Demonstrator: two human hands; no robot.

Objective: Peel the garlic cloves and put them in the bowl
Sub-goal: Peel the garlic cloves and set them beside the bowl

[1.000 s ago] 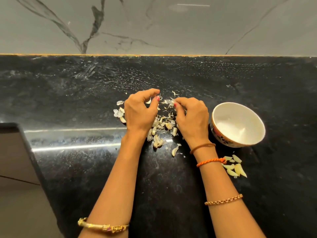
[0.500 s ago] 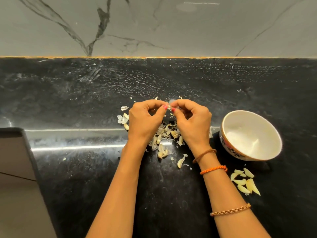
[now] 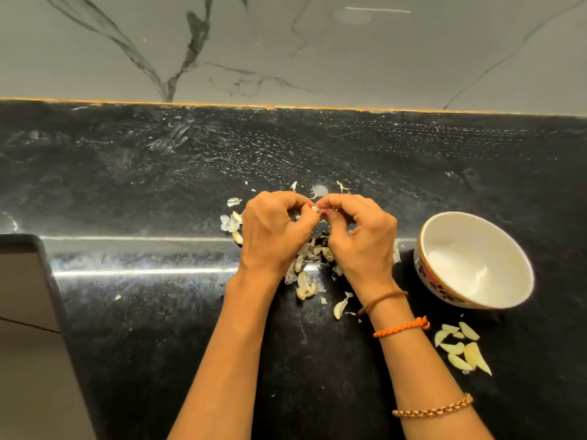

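Our left hand (image 3: 273, 236) and right hand (image 3: 362, 239) have risen off the bench (image 3: 158, 312) and met, both pinching one garlic clove (image 3: 316, 208) above the skins; peeling begins, bowl (image 3: 476, 300) unfilled.

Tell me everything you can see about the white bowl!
The bowl is round and glossy, like ceramic, white inside with a thin gold rim and red and dark flowers painted outside. It stands on the black counter, to the right of the right hand, and looks empty. Neither hand touches it. Peeled cloves lie just in front of it.
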